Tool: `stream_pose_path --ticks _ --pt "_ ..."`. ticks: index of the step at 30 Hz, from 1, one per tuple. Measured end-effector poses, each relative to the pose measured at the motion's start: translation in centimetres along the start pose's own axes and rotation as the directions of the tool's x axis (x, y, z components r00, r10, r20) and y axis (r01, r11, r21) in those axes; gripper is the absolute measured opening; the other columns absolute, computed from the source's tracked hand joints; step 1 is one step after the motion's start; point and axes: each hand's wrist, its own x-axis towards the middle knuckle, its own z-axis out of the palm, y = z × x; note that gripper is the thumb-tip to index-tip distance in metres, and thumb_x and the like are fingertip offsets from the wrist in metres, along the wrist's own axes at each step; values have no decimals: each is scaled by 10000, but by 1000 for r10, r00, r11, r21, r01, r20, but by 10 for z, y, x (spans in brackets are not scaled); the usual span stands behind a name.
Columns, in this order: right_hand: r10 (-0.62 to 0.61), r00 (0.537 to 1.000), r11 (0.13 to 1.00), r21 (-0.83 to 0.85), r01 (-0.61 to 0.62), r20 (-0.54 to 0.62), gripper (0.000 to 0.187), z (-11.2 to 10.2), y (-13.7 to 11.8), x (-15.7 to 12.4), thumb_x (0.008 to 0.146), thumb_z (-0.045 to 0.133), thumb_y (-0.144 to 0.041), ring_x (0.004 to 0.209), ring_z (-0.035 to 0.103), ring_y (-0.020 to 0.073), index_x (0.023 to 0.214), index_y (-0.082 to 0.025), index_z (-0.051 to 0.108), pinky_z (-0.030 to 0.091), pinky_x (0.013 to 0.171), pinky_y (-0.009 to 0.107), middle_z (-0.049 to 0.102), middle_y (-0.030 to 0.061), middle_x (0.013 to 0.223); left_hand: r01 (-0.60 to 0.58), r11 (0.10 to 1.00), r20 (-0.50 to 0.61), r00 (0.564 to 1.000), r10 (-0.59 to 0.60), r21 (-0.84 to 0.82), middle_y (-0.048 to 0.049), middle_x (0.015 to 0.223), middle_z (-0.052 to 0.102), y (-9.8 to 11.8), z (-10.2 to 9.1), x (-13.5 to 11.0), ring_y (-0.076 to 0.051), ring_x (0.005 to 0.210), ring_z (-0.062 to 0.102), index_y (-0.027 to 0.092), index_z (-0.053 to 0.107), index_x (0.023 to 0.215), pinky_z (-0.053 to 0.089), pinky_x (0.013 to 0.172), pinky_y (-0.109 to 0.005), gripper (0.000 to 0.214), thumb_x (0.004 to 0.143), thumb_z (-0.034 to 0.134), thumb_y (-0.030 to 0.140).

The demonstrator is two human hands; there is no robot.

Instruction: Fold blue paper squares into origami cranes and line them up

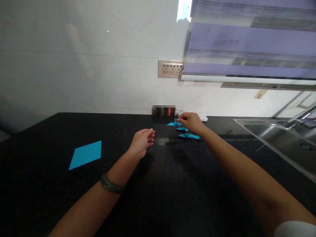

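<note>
My right hand (191, 121) reaches far across the black counter (158, 184), its fingers pinched on a small blue folded paper figure (173, 123) near the wall. Two more blue folded figures (190, 135) lie just beside and under that hand. My left hand (142, 141) hovers over the counter's middle with fingers loosely curled and nothing in it; a dark bangle (111, 185) sits on its wrist. A flat blue paper square (86, 154) lies on the counter to the left.
A steel sink (278, 138) with a tap is at the right. A wall socket strip (170, 68) and a striped blind (249, 46) are above. A small dark object (164, 111) stands against the tiled wall.
</note>
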Motion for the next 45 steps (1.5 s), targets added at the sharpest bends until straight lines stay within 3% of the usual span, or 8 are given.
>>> stream_pose_path --ticks 6,12,28,35,38,40,42,45 --pt "43 997 996 -76 -38 68 232 44 -1 11 763 541 -387 695 560 159 794 -208 685 344 591 254 672 49 762 -8 1000 16 1000 8 -8 4 608 523 3 1 -5 -52 456 470 119 578 713 349 407 -168 159 688 602 274" --pt "100 990 988 -130 -87 103 268 61 1 16 791 516 -403 786 580 172 855 -204 683 367 662 253 681 65 859 -18 999 34 999 19 -26 8 596 509 5 0 -7 -54 460 463 118 569 700 341 416 -172 190 695 596 306" --pt "177 977 976 -150 -159 118 271 68 6 18 771 546 -420 803 605 184 871 -221 701 396 651 255 691 67 884 -12 999 42 999 13 -30 5 592 515 6 -1 -6 -61 467 469 120 569 694 338 428 -181 205 700 592 323" --pt "158 985 977 -155 -146 74 302 45 -7 21 785 514 -438 733 596 182 809 -207 706 365 585 252 691 72 806 -3 1000 37 999 4 -26 3 582 516 6 0 -6 -63 459 467 123 568 689 334 424 -181 199 693 595 320" --pt "108 994 984 -148 -102 28 396 28 -26 2 852 384 -443 717 578 177 830 -181 680 347 584 257 674 80 782 -4 1000 43 999 5 -27 4 580 513 6 -1 -5 -62 457 464 123 566 692 336 422 -180 197 691 596 317" --pt "55 998 990 -133 -49 41 409 22 -40 -26 859 366 -442 655 560 150 743 -183 661 333 566 243 658 54 723 -5 1000 54 999 6 -16 3 584 512 5 -2 -4 -60 456 462 123 565 695 336 420 -177 191 693 593 311" --pt "-82 985 991 -96 97 153 402 24 -52 -62 859 378 -425 583 538 130 655 -184 627 313 535 236 626 34 636 -10 1000 66 998 10 8 3 590 509 2 -2 -3 -57 455 458 124 562 700 336 417 -172 186 698 585 309" --pt "-227 925 966 -49 253 305 343 35 -58 -113 843 421 -389 563 535 129 631 -184 595 308 525 238 610 32 629 -22 996 90 996 14 88 3 609 513 -3 0 -4 -51 460 455 131 558 707 341 420 -165 184 715 559 316"
